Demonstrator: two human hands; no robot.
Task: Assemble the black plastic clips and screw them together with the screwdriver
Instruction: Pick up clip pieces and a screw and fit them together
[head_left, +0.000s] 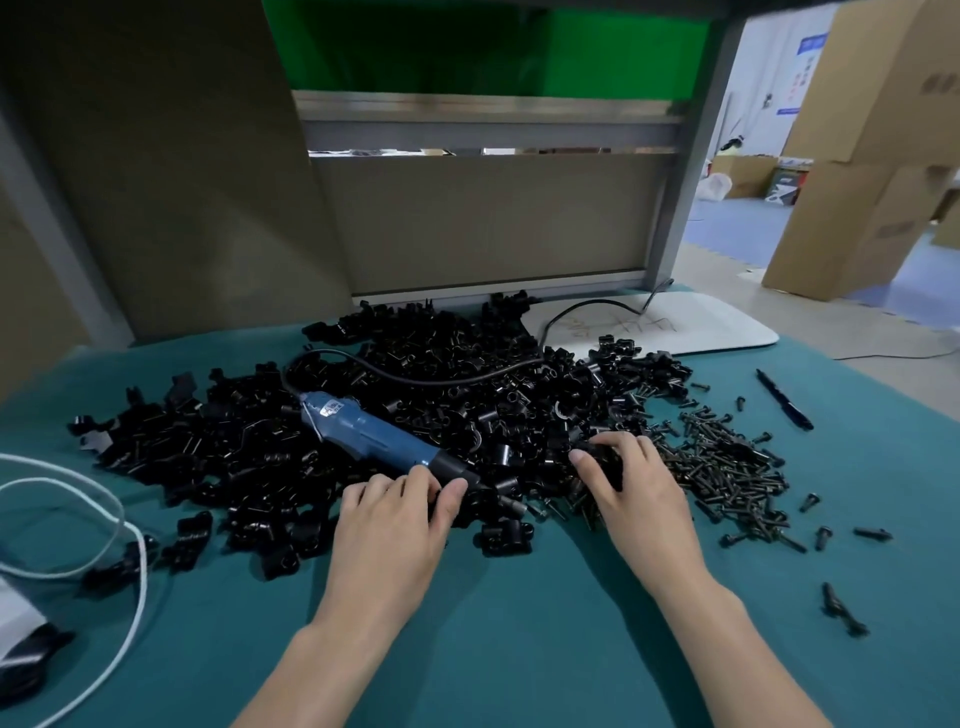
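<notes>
A wide heap of black plastic clips (457, 395) covers the middle of the teal table. On the heap lies a blue electric screwdriver (363, 428), its black nose pointing toward me. My left hand (395, 512) rests at the heap's near edge, thumb and fingers curled round a black clip just under the screwdriver's nose. My right hand (636, 488) holds a black clip between thumb and fingers at the heap's right side. A pile of black screws (727, 462) lies just right of that hand.
The teal table cover (519, 639) spreads toward me. A white cord (98, 525) loops at the left. A black pen (784, 399) lies far right, a white board (675, 322) at the back right. The screwdriver's black cable (545, 338) runs back to the grey frame.
</notes>
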